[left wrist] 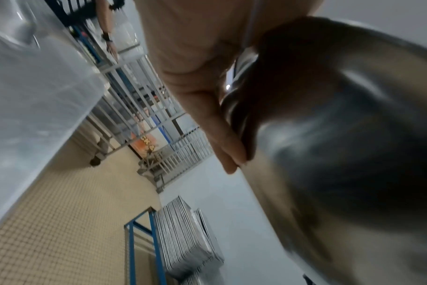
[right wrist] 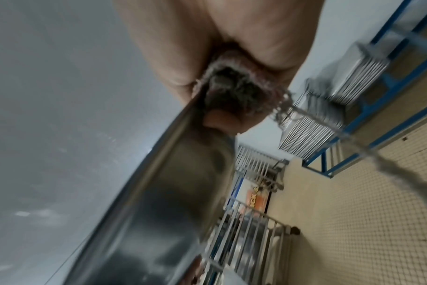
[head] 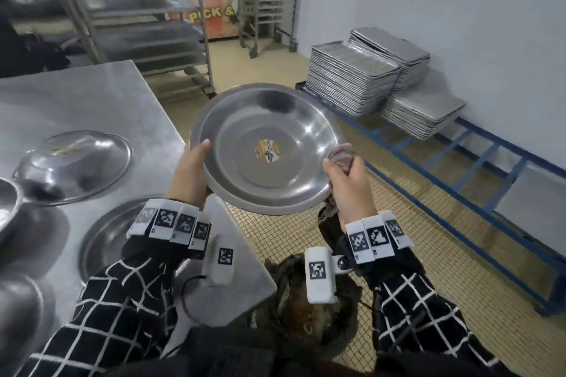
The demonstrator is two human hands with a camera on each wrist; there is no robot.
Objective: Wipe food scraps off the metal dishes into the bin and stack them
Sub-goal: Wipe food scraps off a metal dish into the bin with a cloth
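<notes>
- A steel worktable filled the left side, carrying an upturned metal dish, a second dish lying partly under the left forearm, and part of a bowl at the edge.
- Stacks of baking trays sat on a low blue rack by the wall, well apart from the hands.
- A round metal plate was held in the air past the table corner, tilted toward the person, with a paper label at its centre and no scraps visible on its face.
- A bin lined with a dark bag stood on the tiled floor below the plate and the right wrist.
- The left hand gripped the plate's left rim, thumb over the inner edge and fingers curled beneath.
- The right hand was closed around a bunched dark cloth, which touched the plate's right rim; loose threads hung from the cloth in the right wrist view.
</notes>
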